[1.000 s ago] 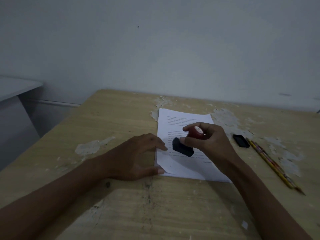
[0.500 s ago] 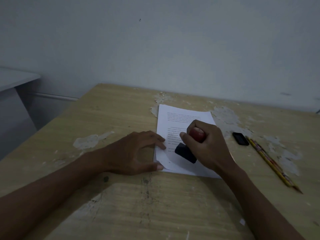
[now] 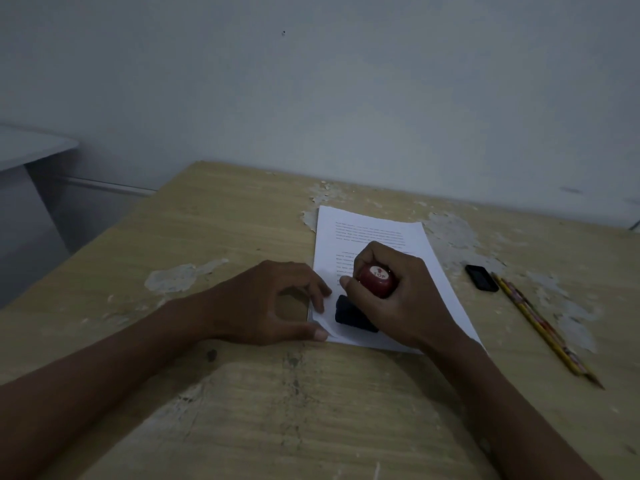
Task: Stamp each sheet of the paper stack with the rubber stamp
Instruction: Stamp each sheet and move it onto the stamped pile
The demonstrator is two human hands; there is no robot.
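Stamp now down. Rubber stamp with round red knob and black rectangular base [image 3: 360,306], a second ago held clear above the page and tilted, half a second ago dropping toward the lower left part, now planted with the black base flat against the top sheet of the white printed paper stack [image 3: 377,244], near its near-left corner. Right hand [image 3: 398,299] wrapped over the knob, fingers [image 3: 372,251] curled tight round it, thumb along the side, white "TOP" label facing up. Looks like downward pressure, judging by the lowered wrist.

Left hand [image 3: 270,303] at the stack's left edge, much where it was a second ago: thumb flat on the near corner, fingertips resting on the edge higher up, hand arched between, fingers bent but gripping nothing. Small curl of paper showing under the thumb at that corner, so possibly ready to peel the sheet.

Stack itself lying on the worn tan wooden bench [image 3: 242,410], which has peeling patches. Small black rectangular ink pad or cap [image 3: 482,277] and yellow patterned pencil [image 3: 540,323] lying to the right, well apart from the paper, unmoved.

Meaning for the task: impression on the top sheet probably being made right now. Mark hidden under the base, so quality cannot be told. Likely next: lift straight up, turn the sheet aside, repeat. Number of sheets left not readable from here.
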